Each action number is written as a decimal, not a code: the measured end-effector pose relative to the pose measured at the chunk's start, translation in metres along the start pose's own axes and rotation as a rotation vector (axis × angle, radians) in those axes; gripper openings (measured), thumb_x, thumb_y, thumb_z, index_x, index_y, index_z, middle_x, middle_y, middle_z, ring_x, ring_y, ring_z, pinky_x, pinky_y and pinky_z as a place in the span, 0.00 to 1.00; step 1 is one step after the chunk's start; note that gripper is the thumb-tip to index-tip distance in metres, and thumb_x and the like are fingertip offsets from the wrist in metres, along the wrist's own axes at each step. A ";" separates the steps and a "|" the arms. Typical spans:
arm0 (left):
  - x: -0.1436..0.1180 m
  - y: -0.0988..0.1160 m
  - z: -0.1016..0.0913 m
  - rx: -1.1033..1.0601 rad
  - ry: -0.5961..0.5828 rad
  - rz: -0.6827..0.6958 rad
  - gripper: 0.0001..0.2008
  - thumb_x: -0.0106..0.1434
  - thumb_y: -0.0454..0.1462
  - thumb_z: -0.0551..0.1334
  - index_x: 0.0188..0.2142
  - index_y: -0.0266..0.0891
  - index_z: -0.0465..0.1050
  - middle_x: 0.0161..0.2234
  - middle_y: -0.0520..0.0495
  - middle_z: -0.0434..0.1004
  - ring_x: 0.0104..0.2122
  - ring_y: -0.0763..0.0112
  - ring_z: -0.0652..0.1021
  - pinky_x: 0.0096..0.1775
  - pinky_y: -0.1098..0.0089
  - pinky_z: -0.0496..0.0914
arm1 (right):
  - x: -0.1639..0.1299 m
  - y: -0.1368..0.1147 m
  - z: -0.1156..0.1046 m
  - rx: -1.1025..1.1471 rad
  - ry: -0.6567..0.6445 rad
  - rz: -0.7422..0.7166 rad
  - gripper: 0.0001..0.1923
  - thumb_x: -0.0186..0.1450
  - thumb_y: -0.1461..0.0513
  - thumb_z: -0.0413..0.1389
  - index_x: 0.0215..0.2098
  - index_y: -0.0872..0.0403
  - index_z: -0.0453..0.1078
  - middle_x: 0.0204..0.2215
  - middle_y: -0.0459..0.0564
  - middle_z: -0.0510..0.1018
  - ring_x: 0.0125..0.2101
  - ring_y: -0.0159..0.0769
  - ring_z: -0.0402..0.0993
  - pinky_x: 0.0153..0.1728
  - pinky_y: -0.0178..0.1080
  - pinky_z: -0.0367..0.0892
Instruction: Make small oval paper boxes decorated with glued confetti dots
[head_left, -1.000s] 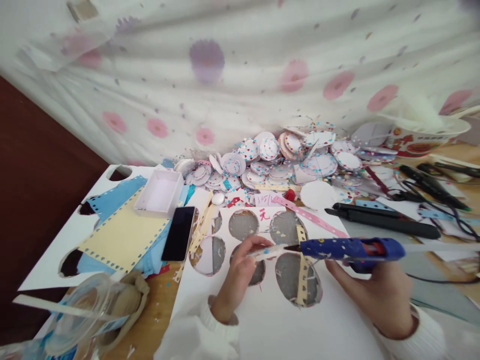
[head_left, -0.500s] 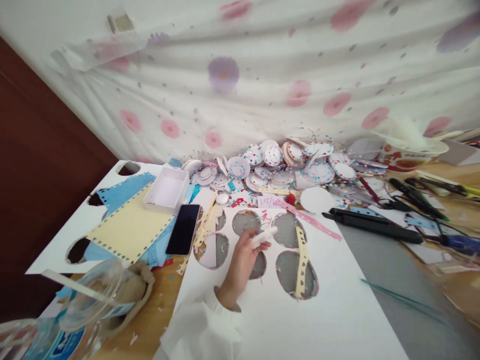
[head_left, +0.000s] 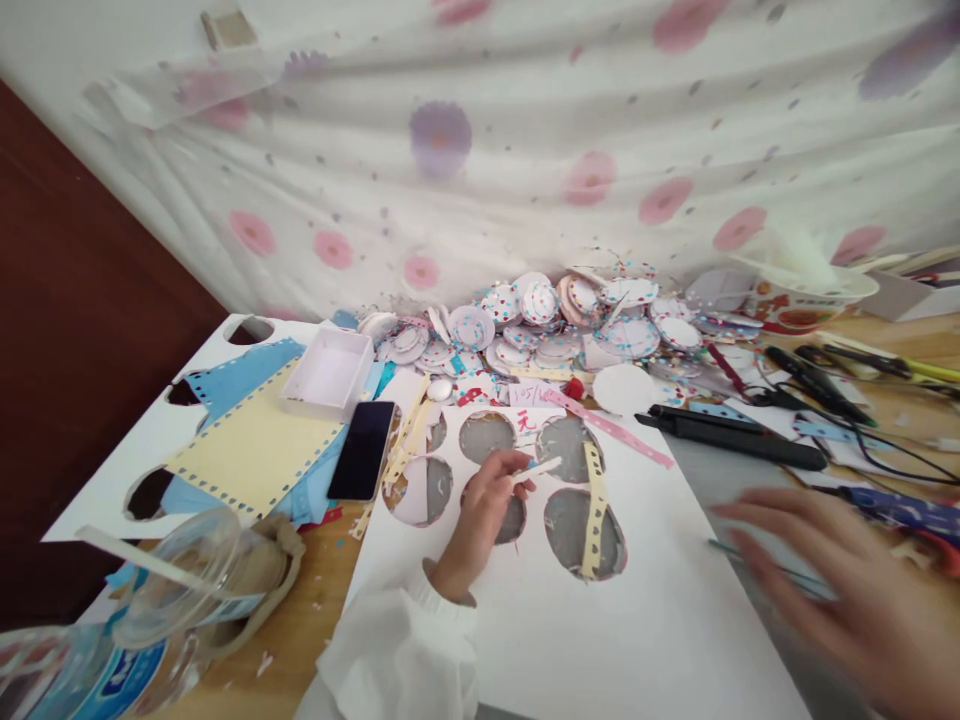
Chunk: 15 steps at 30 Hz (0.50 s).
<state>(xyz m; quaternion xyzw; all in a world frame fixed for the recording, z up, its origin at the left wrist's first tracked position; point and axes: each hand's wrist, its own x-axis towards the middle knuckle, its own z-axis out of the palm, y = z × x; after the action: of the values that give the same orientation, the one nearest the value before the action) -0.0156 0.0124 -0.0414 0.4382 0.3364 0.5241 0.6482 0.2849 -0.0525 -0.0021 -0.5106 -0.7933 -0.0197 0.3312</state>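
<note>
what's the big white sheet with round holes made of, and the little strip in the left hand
The white sheet looks like matte card or thick paper: it lies flat with cleanly cut round holes. The strip pinched in the left hand looks like thin white paper with coloured specks, though it is too small to be sure.

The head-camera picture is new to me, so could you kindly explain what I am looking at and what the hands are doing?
The picture comes from a camera worn on a person's head, looking forward and down, so both hands belong to that person. There is no machine here. The left hand pinches a small white strip between its fingers, above a white card sheet with round holes cut out. The right hand is blurred and open, holding nothing, near a blue glue gun lying on the table. Behind them lies a heap of dotted paper discs; to the left are a black phone, a yellow sheet and a small white box. A flowered curtain hangs behind.
</note>
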 end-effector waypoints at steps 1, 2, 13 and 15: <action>-0.001 0.001 0.000 0.015 -0.014 0.002 0.20 0.58 0.49 0.63 0.43 0.38 0.76 0.42 0.43 0.74 0.36 0.64 0.73 0.39 0.66 0.65 | 0.009 -0.006 0.012 0.062 -0.106 -0.106 0.13 0.67 0.59 0.52 0.50 0.45 0.68 0.43 0.56 0.72 0.43 0.47 0.71 0.38 0.47 0.72; -0.002 0.003 0.001 0.029 -0.028 0.004 0.20 0.58 0.50 0.63 0.43 0.38 0.76 0.43 0.42 0.74 0.37 0.63 0.73 0.39 0.66 0.65 | 0.019 -0.012 0.023 0.105 -0.193 -0.179 0.15 0.67 0.61 0.52 0.52 0.45 0.67 0.47 0.56 0.71 0.47 0.47 0.69 0.41 0.48 0.71; -0.005 0.023 0.013 -0.394 -0.099 -0.147 0.24 0.52 0.50 0.67 0.42 0.35 0.76 0.42 0.37 0.79 0.41 0.59 0.76 0.43 0.65 0.64 | 0.061 -0.013 0.067 0.371 -0.463 -0.238 0.05 0.67 0.65 0.51 0.35 0.50 0.68 0.43 0.53 0.76 0.46 0.44 0.69 0.44 0.47 0.67; -0.005 0.023 0.014 -0.428 -0.080 -0.186 0.24 0.53 0.50 0.67 0.42 0.35 0.75 0.42 0.36 0.79 0.39 0.61 0.76 0.42 0.66 0.64 | 0.061 -0.015 0.062 0.501 -0.403 -0.159 0.04 0.68 0.64 0.50 0.37 0.50 0.66 0.37 0.51 0.76 0.39 0.40 0.71 0.39 0.43 0.68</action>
<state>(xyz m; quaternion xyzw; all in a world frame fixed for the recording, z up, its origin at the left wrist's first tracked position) -0.0131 0.0063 -0.0152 0.2785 0.2306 0.5035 0.7847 0.2251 0.0118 -0.0122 -0.3432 -0.8604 0.2516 0.2803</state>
